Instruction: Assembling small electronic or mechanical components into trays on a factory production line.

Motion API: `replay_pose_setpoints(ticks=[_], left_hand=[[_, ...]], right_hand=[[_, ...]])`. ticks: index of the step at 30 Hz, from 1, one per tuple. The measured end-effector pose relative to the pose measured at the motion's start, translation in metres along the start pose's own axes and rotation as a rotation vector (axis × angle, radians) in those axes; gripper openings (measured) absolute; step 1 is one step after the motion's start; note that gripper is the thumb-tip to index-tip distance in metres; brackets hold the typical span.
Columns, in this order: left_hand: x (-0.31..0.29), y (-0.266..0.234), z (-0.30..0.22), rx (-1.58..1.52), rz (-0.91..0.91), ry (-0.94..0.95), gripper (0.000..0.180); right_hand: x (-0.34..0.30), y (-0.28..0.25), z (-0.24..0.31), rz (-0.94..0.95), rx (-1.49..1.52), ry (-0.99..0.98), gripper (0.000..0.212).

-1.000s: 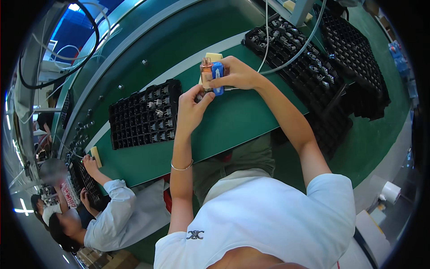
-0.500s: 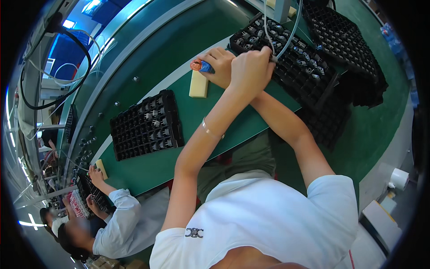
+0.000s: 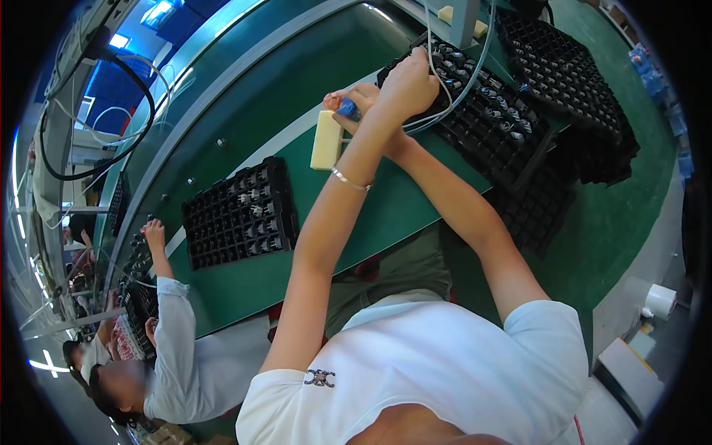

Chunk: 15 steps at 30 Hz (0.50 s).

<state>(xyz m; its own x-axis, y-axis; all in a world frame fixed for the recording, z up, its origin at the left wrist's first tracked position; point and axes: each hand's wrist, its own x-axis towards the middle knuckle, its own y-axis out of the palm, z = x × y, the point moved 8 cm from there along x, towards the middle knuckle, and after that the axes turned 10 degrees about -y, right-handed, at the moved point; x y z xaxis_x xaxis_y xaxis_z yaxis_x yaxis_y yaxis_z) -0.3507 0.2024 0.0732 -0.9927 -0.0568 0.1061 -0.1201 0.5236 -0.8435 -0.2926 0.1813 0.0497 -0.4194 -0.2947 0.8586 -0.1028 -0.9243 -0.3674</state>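
My forearms cross, the left over the right. My left hand [image 3: 410, 80] is curled at the near left edge of a black tray [image 3: 463, 107] holding small metal-and-dark parts; its fingertips are hidden, so anything in them cannot be made out. My right hand [image 3: 363, 99], partly behind the left forearm, is closed round a small orange-and-blue handheld tool [image 3: 345, 108], its kind unclear. Just below this tool a pale yellow block [image 3: 325, 141] lies on the green bench. Thin pale hoses [image 3: 451, 106] loop beside my left hand and over the tray.
Another black tray [image 3: 239, 211], partly filled with parts, sits to the left on the bench [image 3: 230, 297]. Stacked black trays [image 3: 567, 81] stand at the far right. A metal post [image 3: 464, 24] rises behind. At lower left, a co-worker's arm [image 3: 174, 311] reaches toward loose parts.
My left hand has moved up and left, off the hoses, which now hang lower in a loop. My right hand has turned the tool slightly. The co-worker's hand has reached farther up.
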Motion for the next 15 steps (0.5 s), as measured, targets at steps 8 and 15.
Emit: replay_pose_setpoints(ticks=[8, 15], left_hand=[[-0.109, -0.113, 0.079, -1.043, -0.037, -0.137, 0.033], [-0.171, -0.11, 0.154, -0.755, -0.236, -0.311, 0.027]], right_hand=[[-0.011, 0.017, -0.025, -0.053, 0.893, 0.597, 0.028], [-0.035, 0.052, 0.002, 0.131, 1.248, 0.982, 0.032]])
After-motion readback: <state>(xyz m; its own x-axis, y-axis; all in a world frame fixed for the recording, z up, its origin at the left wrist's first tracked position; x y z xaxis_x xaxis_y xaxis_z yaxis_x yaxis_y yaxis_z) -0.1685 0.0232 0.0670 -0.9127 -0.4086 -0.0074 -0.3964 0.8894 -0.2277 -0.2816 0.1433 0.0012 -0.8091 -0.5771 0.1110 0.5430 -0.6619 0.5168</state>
